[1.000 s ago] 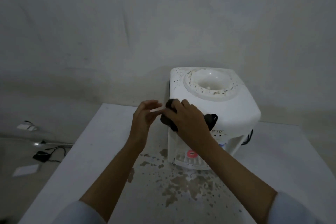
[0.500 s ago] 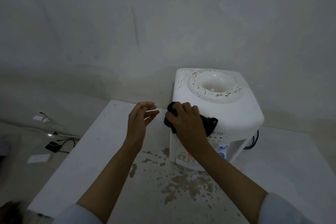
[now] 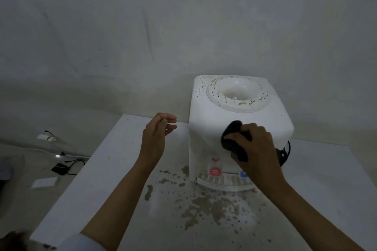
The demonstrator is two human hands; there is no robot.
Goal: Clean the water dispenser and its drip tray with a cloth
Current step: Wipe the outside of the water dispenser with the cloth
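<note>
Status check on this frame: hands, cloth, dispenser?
Right hand grips dark cloth against dispenser front. Left hand free, beside it. Drip tray unobstructed; top rim speckled.

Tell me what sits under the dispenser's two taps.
Under the red tap and blue tap, the water dispenser has a white slotted drip tray. The right hand with the dark cloth covers its right end.

The boxy white plastic water dispenser (image 3: pixel 234 128) stands on the white stained tabletop (image 3: pixel 114 169) close to the pale wall (image 3: pixel 142 36), leaving only a thin gap behind it. Bare tabletop lies open to its left, where the left hand (image 3: pixel 156 136) hovers, and in front. A black cord (image 3: pixel 285 153) crowds the dispenser's right side.
</note>
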